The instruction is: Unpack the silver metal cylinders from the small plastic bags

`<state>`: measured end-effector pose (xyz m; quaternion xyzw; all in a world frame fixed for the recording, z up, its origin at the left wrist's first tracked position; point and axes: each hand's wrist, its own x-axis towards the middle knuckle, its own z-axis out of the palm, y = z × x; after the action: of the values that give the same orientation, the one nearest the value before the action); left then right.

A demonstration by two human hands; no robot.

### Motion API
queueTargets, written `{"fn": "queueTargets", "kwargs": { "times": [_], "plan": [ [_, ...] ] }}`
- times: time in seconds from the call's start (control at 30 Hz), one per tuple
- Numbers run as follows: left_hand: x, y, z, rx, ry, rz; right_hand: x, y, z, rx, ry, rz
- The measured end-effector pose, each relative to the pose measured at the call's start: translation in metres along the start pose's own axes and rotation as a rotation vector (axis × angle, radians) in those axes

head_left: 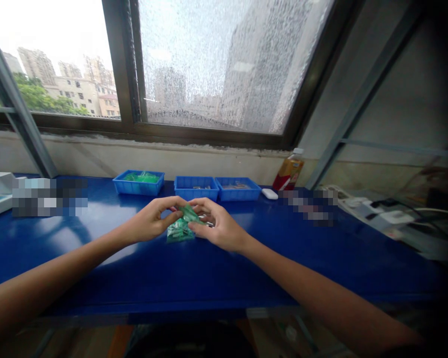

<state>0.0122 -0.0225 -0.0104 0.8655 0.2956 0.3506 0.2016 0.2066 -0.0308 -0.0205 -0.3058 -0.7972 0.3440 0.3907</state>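
At the blue table (pixel 160 283), the left hand (pixel 157 219) and right hand (pixel 221 229) pinch the green plastic packet (pixel 182 229) between them; probably light, limp and slippery, it suits fingertip holds along its edges.

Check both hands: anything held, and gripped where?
Left hand and right hand hold a small, translucent green plastic bag by its upper part, between thumbs and fingers; exact fingertip contact is partly hidden.

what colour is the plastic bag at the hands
Green: the bag shows in the head view, the only one here.
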Motion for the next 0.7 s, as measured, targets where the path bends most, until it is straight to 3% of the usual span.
{"fn": "queueTargets", "kwargs": {
  "times": [0.1,0.23,0.53,0.7],
  "plan": [
    [0.0003,0.0017,0.0008,0.000,0.000,0.005,0.0014,0.0003,0.0011,0.065,-0.050,0.042],
    [0.0011,-0.0007,0.0006,0.002,0.051,0.007,0.0032,0.0024,-0.0001,-0.014,0.005,0.033],
    [0.0000,-0.0026,-0.0008,0.017,0.060,0.013,0.0024,0.0042,0.0029,-0.098,0.084,0.011],
    [0.0022,-0.0046,-0.0017,0.091,0.041,0.022,0.0005,0.0007,0.0023,-0.255,0.149,-0.064]
  ]
}}
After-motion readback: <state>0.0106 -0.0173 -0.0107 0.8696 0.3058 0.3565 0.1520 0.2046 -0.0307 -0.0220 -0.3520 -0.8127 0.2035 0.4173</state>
